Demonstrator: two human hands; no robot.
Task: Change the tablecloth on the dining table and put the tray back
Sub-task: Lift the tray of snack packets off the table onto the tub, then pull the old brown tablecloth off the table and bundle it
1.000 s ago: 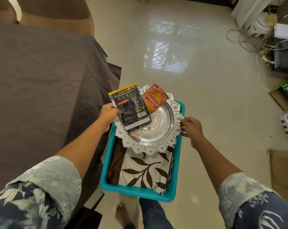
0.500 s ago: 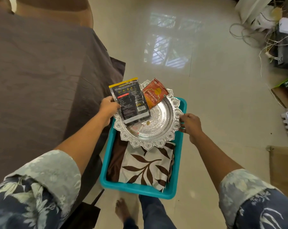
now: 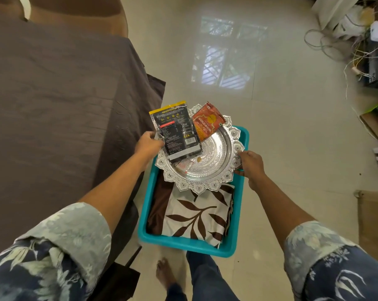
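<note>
A person is looking down at their own two arms, which are reaching to an ornate silver tray (image 3: pixel 205 185) with a scalloped rim. The left grip (image 3: pixel 148 144) is clamping the tray's left rim and touching the edge of a black snack packet (image 3: pixel 176 131). The right grip (image 3: pixel 251 165) is closing on the opposite rim, though it is unclear whether it is also catching the wall beneath. Between the grips, an orange packet (image 3: pixel 207 123) and small sachets (image 3: pixel 184 166) are lying loose on the tray. Just below both grips, a teal plastic tub (image 3: pixel 188 244) is holding a folded leaf-print tablecloth (image 3: pixel 196 216). Left of the left grip, the tabletop (image 3: pixel 53 105) is wearing a grey-brown cloth. The tray is looking stiff, thin and slick, so the packets are likely to slide if it tilts. Holding opposite rims and keeping it level is probably the safest way to carry it.
</note>
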